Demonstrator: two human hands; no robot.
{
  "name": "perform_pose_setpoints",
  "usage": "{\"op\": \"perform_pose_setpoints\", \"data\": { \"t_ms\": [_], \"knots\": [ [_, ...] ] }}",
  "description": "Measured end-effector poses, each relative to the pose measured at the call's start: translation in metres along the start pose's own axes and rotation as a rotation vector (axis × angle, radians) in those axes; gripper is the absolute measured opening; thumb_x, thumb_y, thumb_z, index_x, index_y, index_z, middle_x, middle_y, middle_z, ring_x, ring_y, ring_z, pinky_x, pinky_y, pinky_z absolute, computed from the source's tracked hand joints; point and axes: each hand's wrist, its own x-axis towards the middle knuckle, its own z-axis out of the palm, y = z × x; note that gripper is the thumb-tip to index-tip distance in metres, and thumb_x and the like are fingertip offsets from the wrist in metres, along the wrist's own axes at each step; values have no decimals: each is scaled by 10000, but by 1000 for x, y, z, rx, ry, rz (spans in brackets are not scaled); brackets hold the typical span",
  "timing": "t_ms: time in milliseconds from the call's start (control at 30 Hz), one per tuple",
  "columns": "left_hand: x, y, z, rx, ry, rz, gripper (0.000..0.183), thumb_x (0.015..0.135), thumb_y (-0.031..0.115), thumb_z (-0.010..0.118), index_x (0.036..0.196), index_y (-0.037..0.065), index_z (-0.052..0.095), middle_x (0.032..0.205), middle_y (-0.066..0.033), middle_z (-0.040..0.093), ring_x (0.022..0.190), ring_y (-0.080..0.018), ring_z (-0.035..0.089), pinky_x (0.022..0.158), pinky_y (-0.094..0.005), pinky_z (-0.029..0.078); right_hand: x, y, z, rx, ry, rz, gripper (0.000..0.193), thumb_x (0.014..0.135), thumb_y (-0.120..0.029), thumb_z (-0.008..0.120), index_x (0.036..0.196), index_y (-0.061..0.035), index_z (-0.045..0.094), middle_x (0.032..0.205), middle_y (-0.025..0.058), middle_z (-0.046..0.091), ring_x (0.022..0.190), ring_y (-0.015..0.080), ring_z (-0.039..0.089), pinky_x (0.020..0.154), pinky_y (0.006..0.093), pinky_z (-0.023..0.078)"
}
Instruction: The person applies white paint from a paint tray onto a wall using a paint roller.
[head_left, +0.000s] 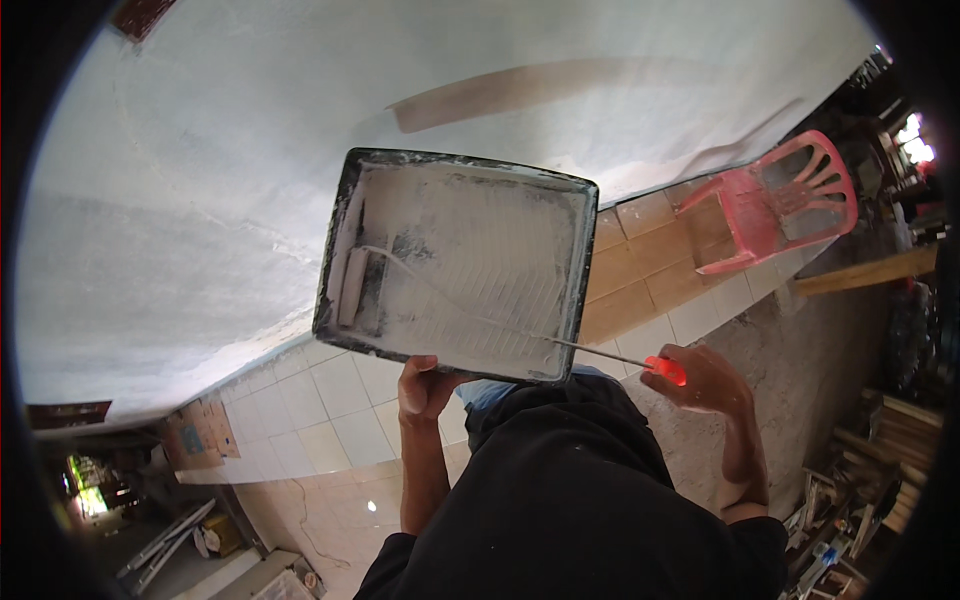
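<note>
My left hand point(424, 388) grips the near rim of a black paint tray point(574, 262) coated with white paint and holds it up in front of a white-painted wall point(200, 180). My right hand point(706, 378) is closed on the orange handle of a paint roller point(666, 370). The roller's thin metal rod crosses the tray, and its white sleeve point(352, 286) lies in the tray's left end. My black shirt fills the lower middle.
A red plastic chair point(790, 200) stands by the wall at the right, on white and tan floor tiles point(330, 410). Wooden planks and clutter point(880, 440) lie at the right edge. A cardboard box point(200, 432) and metal bars sit at lower left.
</note>
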Motion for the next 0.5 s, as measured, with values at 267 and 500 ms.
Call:
{"op": "perform_pose_setpoints", "data": {
  "t_ms": [267,500],
  "knots": [
    [1,-4,-18,-60,-32,-6,428,793,75,482,1184,-95,443,1093,-217,573,1001,-383,579,878,-560,462,-4,28,-1,-63,264,-139,313,756,-365,680,781,-62,604,636,146,595,621,363,583,571,416,452],
    [2,-11,-28,3,-45,16,511,768,52,487,1259,-47,388,1183,-196,522,1068,-375,541,887,-579,446,1,29,-9,-21,259,-127,342,810,-383,621,769,-46,579,614,168,555,601,380,559,539,408,426]
  ]
}}
